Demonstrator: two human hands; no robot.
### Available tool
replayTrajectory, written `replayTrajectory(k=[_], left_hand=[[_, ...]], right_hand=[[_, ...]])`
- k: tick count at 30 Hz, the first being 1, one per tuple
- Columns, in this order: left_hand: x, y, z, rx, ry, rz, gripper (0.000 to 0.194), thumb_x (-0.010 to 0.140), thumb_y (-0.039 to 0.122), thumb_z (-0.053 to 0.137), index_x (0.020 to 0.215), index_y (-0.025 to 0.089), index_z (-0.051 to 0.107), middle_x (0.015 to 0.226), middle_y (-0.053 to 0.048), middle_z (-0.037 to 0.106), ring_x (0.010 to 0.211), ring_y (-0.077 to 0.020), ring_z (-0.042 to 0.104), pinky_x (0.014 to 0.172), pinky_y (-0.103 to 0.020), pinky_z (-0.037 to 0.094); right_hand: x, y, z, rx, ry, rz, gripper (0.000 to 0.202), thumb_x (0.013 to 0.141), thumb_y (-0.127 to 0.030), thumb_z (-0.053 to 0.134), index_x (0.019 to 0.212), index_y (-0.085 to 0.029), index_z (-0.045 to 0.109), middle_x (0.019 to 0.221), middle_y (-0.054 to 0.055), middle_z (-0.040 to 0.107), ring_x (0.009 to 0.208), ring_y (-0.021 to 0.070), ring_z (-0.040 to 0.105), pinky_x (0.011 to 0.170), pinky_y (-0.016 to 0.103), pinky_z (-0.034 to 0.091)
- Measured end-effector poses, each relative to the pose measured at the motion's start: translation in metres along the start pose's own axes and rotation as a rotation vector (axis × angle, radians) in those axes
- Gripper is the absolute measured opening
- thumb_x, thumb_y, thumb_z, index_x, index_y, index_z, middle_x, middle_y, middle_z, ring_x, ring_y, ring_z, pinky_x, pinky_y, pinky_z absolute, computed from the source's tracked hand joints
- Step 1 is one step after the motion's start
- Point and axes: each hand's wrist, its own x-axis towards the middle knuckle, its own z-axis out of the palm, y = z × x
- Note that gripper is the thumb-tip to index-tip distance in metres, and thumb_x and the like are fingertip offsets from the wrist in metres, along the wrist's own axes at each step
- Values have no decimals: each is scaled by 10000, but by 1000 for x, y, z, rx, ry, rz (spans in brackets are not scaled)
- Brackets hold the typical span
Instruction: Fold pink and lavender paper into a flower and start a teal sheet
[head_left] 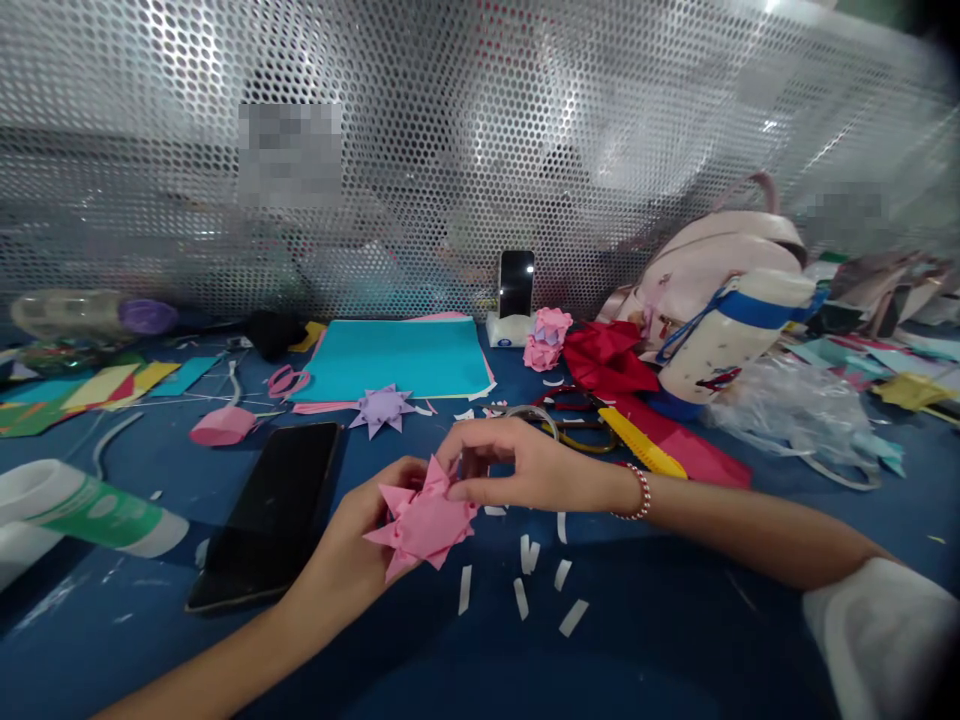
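Observation:
A pink folded-paper star (429, 522) with pointed tips is held over the front of the table. My left hand (367, 530) grips it from behind on the left side, its fingers partly hidden by the paper. From the right, my right hand (517, 465) pinches one of the star's upper points between thumb and fingers. Beyond my hands lies a purple paper star (381, 410). Several small white paper strips (521, 598) are scattered on the dark blue table (660, 620) below my right hand.
A black phone (277, 510) and a green-white bottle (97, 510) lie at left. Behind are blue paper sheets (401, 355) and pink paper balls (547, 340). To the right are a yellow cutter (641, 440), scissors, a white tumbler (731, 340) and a pale backpack (697, 255).

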Motion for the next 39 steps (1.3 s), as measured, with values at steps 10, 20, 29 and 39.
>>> replayTrajectory(k=[10,20,29,39], left_hand=[[-3,-6,-6,275,15,187,186,783,284,733,894,188,619,892,-37,672,790,-199,648,672,-272,527],[1,3,-5,402,52,232,181,737,236,712,903,183,660,892,-45,717,747,-196,677,646,-261,532],[-1,2,-7,380,9,240,169,798,237,706,960,219,663,887,-13,710,741,-167,656,659,-243,504],[-3,0,-12,366,74,349,287,790,244,722,1068,260,653,979,-19,699,840,-187,662,742,-268,508]], right_hand=[[-6,-3,4,-256,90,-193,207,929,-241,644,1132,-202,652,1115,56,663,912,136,597,746,232,523],[-11,-7,7,-250,120,-99,486,841,-128,688,1295,-221,539,1057,29,642,884,131,618,797,243,528],[-11,-11,9,-297,136,-153,420,855,-127,672,1252,-207,561,1040,37,654,912,154,619,861,289,516],[-16,-23,6,-254,66,-197,397,860,-73,637,1231,-205,580,1055,28,681,934,138,641,920,299,508]])
